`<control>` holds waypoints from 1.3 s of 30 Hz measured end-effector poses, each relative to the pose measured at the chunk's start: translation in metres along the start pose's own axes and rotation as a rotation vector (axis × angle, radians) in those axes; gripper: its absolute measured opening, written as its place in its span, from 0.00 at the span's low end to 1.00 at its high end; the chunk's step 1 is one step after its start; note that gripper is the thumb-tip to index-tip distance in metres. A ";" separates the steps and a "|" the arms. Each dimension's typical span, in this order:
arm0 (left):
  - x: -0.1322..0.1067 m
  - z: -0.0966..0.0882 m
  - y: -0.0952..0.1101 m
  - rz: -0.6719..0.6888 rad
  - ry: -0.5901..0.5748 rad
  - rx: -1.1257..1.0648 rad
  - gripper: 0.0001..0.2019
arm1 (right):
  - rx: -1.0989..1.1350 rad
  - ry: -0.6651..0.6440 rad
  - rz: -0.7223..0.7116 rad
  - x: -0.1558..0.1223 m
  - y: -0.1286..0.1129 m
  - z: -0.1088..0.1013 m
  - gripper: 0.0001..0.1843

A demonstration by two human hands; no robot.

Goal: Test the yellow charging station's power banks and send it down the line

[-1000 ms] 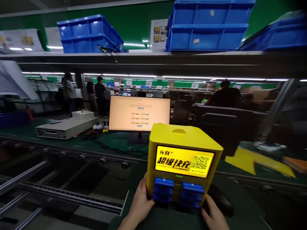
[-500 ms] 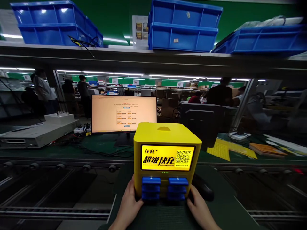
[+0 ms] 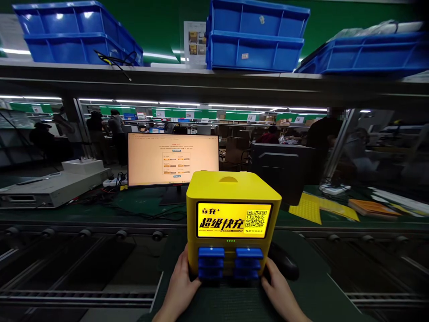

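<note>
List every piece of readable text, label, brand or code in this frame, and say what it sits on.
"立充": small brand mark, top left of the lit screen on the yellow charging station.
"超级快充": large black characters across that screen.
QR code: right side of the screen; a code, not words.
Line under the large characters: too small to read.
Monitor page: too blurred to read.
Paper sheet and bin stickers: unreadable.

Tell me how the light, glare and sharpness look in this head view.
Head view: dim hall, lit by ceiling strips; the yellow charging box and its lit screen glow sharply, as does the monitor, slightly washed out. The left hand and right hand are clear. Edges bend and smear: the blue bins curve, the right side blurs.
</note>
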State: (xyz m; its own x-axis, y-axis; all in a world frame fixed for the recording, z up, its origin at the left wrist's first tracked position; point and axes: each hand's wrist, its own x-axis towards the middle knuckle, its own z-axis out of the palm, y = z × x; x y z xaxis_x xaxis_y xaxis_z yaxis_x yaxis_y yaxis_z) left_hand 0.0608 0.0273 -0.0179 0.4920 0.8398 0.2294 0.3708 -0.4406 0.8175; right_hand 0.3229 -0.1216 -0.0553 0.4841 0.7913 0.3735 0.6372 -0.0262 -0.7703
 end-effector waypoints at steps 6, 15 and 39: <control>0.000 0.000 -0.001 0.003 0.005 0.012 0.37 | -0.034 -0.016 0.037 0.001 -0.006 -0.001 0.26; -0.001 -0.003 0.005 -0.017 -0.011 0.006 0.39 | -0.041 -0.015 0.043 0.001 -0.009 -0.003 0.28; -0.001 -0.002 0.004 -0.026 -0.030 0.022 0.39 | -0.030 -0.025 0.040 0.001 -0.006 -0.003 0.27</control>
State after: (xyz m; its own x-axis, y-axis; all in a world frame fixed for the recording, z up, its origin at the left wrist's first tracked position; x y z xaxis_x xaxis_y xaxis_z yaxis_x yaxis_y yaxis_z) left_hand 0.0596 0.0251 -0.0138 0.5055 0.8412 0.1919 0.4006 -0.4258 0.8113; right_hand 0.3215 -0.1225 -0.0489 0.4950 0.8040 0.3294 0.6354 -0.0763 -0.7684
